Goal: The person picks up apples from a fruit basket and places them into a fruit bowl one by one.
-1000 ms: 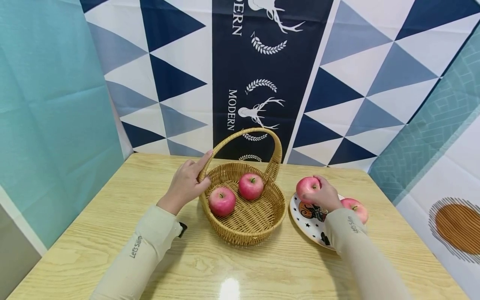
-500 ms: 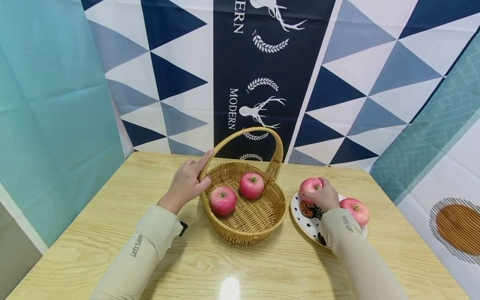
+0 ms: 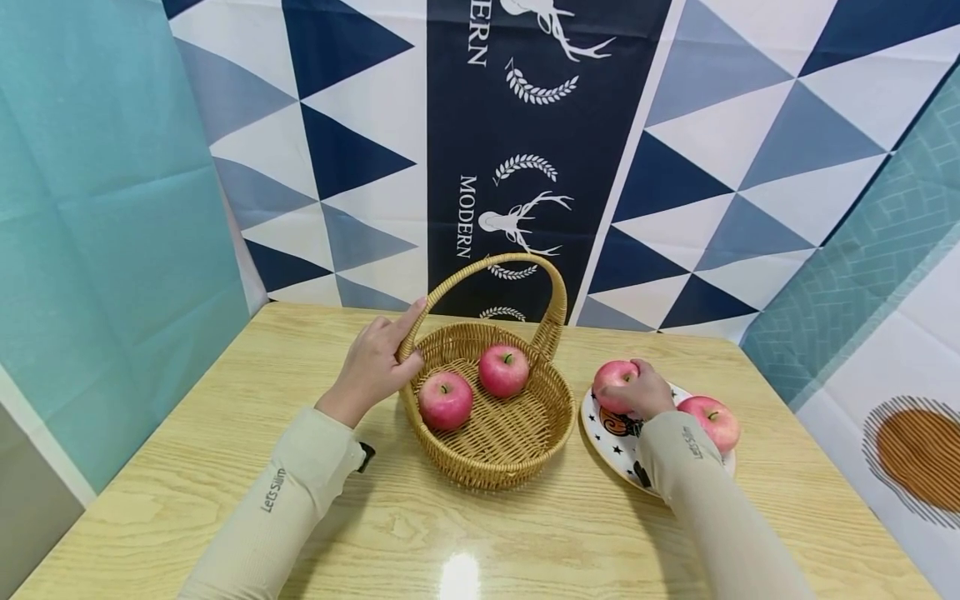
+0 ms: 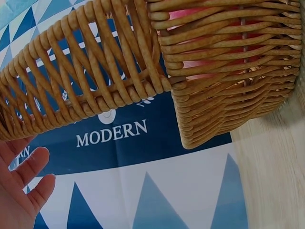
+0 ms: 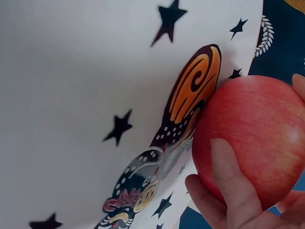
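A round wicker basket [image 3: 487, 479] with a tall arched handle stands mid-table, a red apple [image 3: 446, 402] and another red apple [image 3: 503, 371] inside. My left hand [image 3: 372, 367] holds the handle's left base, thumb and index finger on either side; the left wrist view shows the hand [image 4: 21, 186] beside the woven handle [image 4: 86, 71]. On the right, my right hand [image 3: 647, 392] grips a red apple [image 3: 613, 385] at the far left part of a star-patterned white plate [image 3: 611, 454]. The right wrist view has fingers and thumb round that apple [image 5: 252, 143], which overlaps the plate's butterfly-like print.
One more apple [image 3: 711, 422] lies on the plate's right side, partly behind the right sleeve. A patterned cloth backdrop [image 3: 360, 125] rises behind the light wooden table [image 3: 405, 533]. Teal cloth [image 3: 112, 208] hangs at the left.
My right hand with its apple has shifted slightly, a little right and then back left and lower over the plate. My left hand and the basket stay in place.
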Motion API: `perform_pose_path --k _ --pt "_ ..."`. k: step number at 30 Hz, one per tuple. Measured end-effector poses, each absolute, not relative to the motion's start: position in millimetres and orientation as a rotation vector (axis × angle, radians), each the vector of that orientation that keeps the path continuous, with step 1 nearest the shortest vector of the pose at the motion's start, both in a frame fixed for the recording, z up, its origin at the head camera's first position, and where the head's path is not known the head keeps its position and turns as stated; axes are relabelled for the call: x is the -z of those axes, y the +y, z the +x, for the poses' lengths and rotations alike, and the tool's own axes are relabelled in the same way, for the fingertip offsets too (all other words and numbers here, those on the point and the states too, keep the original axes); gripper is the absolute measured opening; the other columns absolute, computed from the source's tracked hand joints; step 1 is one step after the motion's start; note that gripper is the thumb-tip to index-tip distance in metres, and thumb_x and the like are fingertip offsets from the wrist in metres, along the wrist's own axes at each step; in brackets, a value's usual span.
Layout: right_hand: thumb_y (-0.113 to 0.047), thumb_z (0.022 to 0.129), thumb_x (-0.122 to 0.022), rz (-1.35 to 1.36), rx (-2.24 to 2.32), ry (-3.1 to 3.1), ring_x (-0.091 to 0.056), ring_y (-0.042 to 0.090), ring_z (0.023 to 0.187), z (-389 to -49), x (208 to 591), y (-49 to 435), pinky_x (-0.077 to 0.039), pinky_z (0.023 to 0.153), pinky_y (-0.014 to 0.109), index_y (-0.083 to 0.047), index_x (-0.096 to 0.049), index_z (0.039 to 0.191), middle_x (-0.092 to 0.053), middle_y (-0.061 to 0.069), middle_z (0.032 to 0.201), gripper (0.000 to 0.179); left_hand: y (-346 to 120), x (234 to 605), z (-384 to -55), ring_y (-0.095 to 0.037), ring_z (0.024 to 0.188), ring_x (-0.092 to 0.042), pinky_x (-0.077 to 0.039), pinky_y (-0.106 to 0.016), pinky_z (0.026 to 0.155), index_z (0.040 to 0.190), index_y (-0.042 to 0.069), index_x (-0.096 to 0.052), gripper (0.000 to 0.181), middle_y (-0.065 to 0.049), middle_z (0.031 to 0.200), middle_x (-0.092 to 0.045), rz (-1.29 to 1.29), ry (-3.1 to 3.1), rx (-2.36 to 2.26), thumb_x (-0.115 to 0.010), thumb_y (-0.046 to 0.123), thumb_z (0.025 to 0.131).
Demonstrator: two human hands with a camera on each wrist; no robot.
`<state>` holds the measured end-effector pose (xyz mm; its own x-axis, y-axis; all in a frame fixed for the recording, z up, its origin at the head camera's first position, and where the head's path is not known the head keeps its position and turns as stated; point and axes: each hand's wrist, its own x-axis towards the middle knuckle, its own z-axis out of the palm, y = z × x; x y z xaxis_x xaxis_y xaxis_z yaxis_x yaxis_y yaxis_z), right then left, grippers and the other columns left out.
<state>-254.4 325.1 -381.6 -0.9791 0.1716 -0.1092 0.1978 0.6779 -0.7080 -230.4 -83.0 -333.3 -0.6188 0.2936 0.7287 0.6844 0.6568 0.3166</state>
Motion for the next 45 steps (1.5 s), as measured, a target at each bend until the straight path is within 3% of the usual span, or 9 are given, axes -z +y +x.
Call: perform_pose_path --k 8,14,22,31,39,43,45 --pt "-0.030 0.077 -0.070 0.302 1.123 2.776 -0.042 0.046 0.118 -260.9 379.1 331.1 -0.055 0.072 0.039 0.007 -0.011 0.149 -0.027 0.037 0.142 0.100 -82.2 334.6 -232.1 -0.028 0.069 -0.043 -0.036 -0.040 0.061 0.141 0.007 -0.048 0.066 -0.005 0.062 -0.043 -0.761 -2.196 0.783 -0.053 0.015 0.076" --pt "-0.037 0.077 -0.068 0.220 0.717 2.893 -0.032 0.052 0.122 -258.8 366.5 328.4 -0.037 0.098 0.058 0.011 -0.018 0.146 -0.031 0.041 0.136 0.098 -82.1 334.3 -231.2 -0.029 0.069 -0.043 -0.037 -0.041 0.061 0.140 0.007 -0.048 0.066 -0.006 0.062 -0.043 -0.758 -2.200 0.778 -0.053 0.015 0.076" --pt "-0.038 0.080 -0.071 0.084 0.628 2.971 -0.030 0.057 0.123 -248.9 342.5 322.5 -0.037 0.093 0.065 0.008 -0.022 0.145 -0.025 0.045 0.135 0.094 -81.4 335.9 -231.6 -0.028 0.069 -0.043 -0.037 -0.041 0.061 0.140 0.007 -0.048 0.066 -0.006 0.061 -0.043 -0.770 -2.194 0.780 -0.053 0.014 0.075" --pt "-0.042 0.078 -0.072 0.041 0.719 2.931 -0.019 0.058 0.129 -246.9 324.9 310.7 -0.033 0.097 0.065 0.010 -0.012 0.147 -0.020 0.043 0.141 0.106 -81.8 333.9 -232.2 -0.028 0.068 -0.043 -0.036 -0.040 0.060 0.140 0.009 -0.049 0.066 -0.007 0.064 -0.043 -0.760 -2.204 0.792 -0.053 0.016 0.075" --pt "-0.039 0.078 -0.075 -0.316 0.590 2.981 -0.036 0.051 0.126 -241.4 317.0 295.3 -0.033 0.097 0.065 -0.002 -0.025 0.149 -0.031 0.036 0.142 0.094 -81.1 332.6 -231.9 -0.028 0.069 -0.042 -0.036 -0.040 0.061 0.141 0.009 -0.048 0.066 -0.005 0.064 -0.043 -0.761 -2.224 0.811 -0.054 0.016 0.076" --pt "-0.037 0.076 -0.076 -0.491 0.528 2.922 -0.058 0.035 0.101 -240.3 315.0 287.6 -0.040 0.093 0.059 -0.008 -0.033 0.148 -0.034 0.030 0.144 0.089 -81.6 333.4 -232.6 -0.028 0.069 -0.043 -0.036 -0.040 0.060 0.141 0.010 -0.048 0.066 -0.007 0.065 -0.044 -0.749 -2.229 0.821 -0.054 0.016 0.076" --pt "-0.036 0.075 -0.077 -0.542 0.511 2.913 -0.059 0.033 0.100 -240.9 314.2 283.7 -0.040 0.094 0.057 -0.009 -0.035 0.147 -0.036 0.028 0.144 0.088 -82.3 333.6 -232.9 -0.029 0.069 -0.043 -0.037 -0.041 0.060 0.141 0.010 -0.048 0.066 -0.008 0.066 -0.045 -0.741 -2.228 0.823 -0.054 0.015 0.075"
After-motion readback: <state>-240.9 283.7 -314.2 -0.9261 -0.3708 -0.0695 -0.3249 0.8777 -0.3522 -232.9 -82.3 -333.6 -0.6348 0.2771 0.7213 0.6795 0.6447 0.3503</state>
